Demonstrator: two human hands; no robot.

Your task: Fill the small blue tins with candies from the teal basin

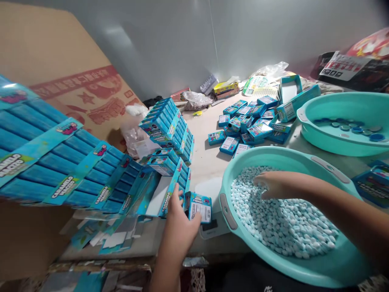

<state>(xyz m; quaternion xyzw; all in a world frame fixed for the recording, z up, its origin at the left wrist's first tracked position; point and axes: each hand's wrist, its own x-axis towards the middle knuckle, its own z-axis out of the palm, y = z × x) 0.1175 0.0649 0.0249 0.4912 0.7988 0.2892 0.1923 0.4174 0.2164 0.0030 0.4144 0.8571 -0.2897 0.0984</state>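
While a big brown carton (100, 81) is standing at the far left, a long row of blue packs (88, 170) is leaning in front of it, over the left end of the table (200, 138). Next, a stack of blue packs (182, 134) is sitting behind the left hand (179, 223). This hand is pinching a small blue box (204, 209) near the front edge of the table, with its thumb on the box's front and its fingers at the left side. A white scale (219, 231) is lying just under and beside the box. More small boxes (231, 144) are lying in a heap toward the back edge. A big green tub (223, 188) is sticking out over the front edge, holding pale candies (291, 223). The right hand (275, 184) is dipping into them with bent fingers; I cannot tell if it is pinching any. Farther right, another green tub (343, 140) is holding round, flat things (345, 127).
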